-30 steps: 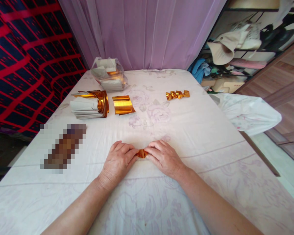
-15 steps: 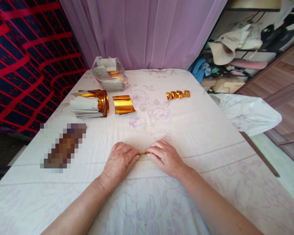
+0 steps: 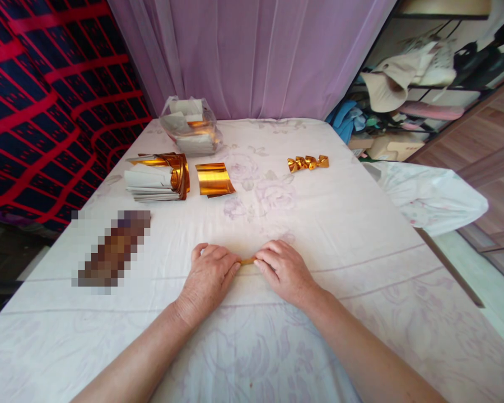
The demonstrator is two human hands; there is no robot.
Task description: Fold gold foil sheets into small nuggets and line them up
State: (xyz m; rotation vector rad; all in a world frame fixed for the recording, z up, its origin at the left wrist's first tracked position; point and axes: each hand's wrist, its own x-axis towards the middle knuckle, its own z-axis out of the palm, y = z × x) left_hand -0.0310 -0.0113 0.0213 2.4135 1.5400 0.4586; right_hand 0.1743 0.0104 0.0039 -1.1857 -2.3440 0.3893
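Note:
Between my two hands, low over the near part of the table, is a narrow strip of gold foil paper (image 3: 247,261). My left hand (image 3: 211,272) pinches its left end, and my right hand (image 3: 284,270) pinches the other. Fingers cover both ends, so only a short middle stretch shows. Farther off to the left lies a thick stack of gold foil paper sheets (image 3: 157,178) with pale backs, and beside it a small gold foil piece (image 3: 215,179), slightly curled. Several folded gold foil pieces (image 3: 308,163) sit in a row at the far right.
A clear plastic bag (image 3: 190,127) of more sheets stands at the table's back edge. A blurred-out object (image 3: 114,249) lies at the left. The table (image 3: 340,235) wears a pale flowered cloth. Shelves with a cap (image 3: 386,84) and a white bag (image 3: 441,193) are on the right.
My hands have drawn slightly apart, and more of the gold strip shows between them. The whole view has shifted a little; the other things on the table stay put.

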